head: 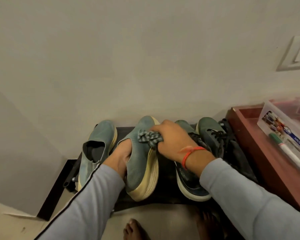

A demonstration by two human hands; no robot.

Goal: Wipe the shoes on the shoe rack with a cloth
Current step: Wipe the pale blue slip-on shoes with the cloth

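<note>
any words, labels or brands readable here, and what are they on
"MULTI-BOX", last letter cut by the frame edge: blue strip on the clear plastic box at right.
Small logo left of that strip: too blurred to read.
Faint mark on the dark shoe: unreadable.
Marker print: unreadable.

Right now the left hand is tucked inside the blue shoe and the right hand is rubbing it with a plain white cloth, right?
Nearly. The head view shows the cloth is blue-and-grey checked, not plain white. The rest holds: the left hand is tucked inside the blue shoe, and the right hand presses the bunched cloth against it.
</note>
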